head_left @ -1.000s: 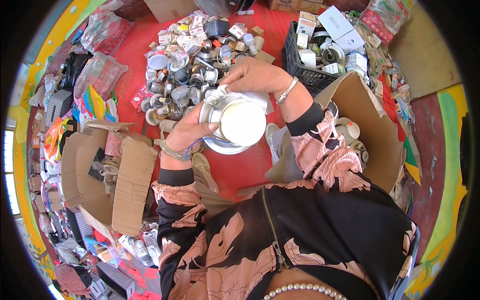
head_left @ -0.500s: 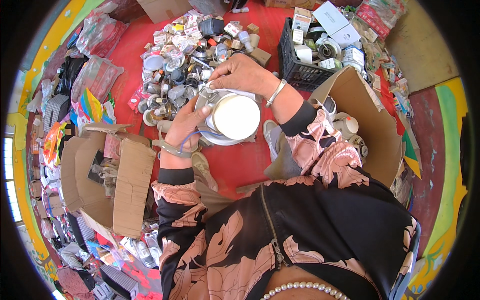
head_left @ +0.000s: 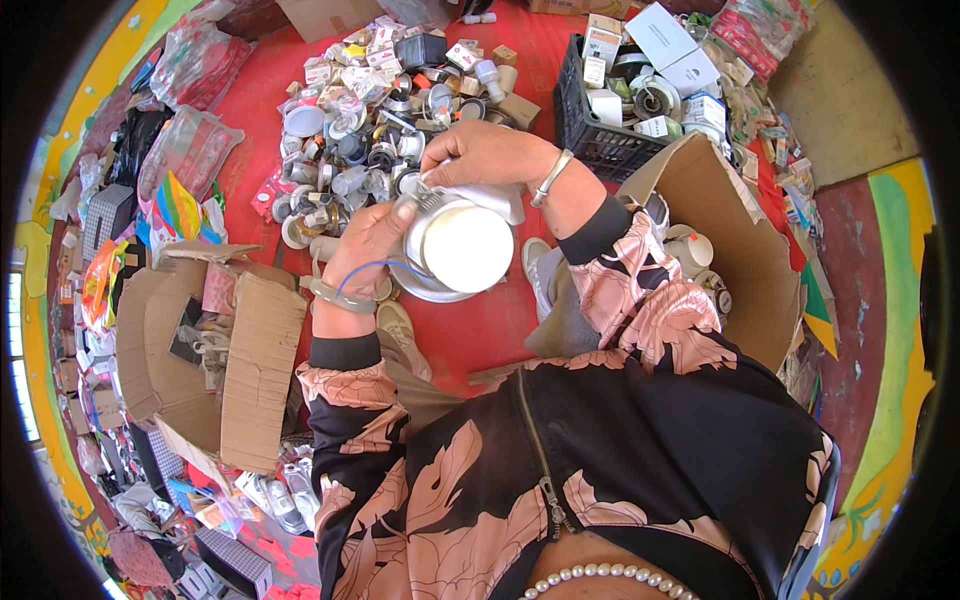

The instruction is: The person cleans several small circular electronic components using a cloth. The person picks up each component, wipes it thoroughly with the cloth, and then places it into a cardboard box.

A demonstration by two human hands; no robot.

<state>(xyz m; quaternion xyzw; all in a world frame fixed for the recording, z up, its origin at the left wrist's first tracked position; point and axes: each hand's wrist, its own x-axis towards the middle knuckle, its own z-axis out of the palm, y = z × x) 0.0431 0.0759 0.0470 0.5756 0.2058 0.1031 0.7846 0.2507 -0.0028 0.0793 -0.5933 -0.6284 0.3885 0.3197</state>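
Note:
Held out in front of my body is a round white downlight with a silvery rim, a coil spring at its upper left and a thin blue wire trailing over my wrist. My left hand grips its left side, thumb up by the spring. From above, my right hand pinches at the spring end, fingertips closed and partly hidden. A whitish, film-like wrap shows under the right hand, along the light's upper edge.
Beyond my hands, a heap of lamp parts and small boxes covers the red floor sheet. A black crate of boxed parts stands at far right. Cardboard boxes flank me, one left, one right with lamp parts inside.
The downlight and both hands have shifted slightly left and down. More of the whitish wrap now shows beneath my right hand. Both hands stay closed on the light.

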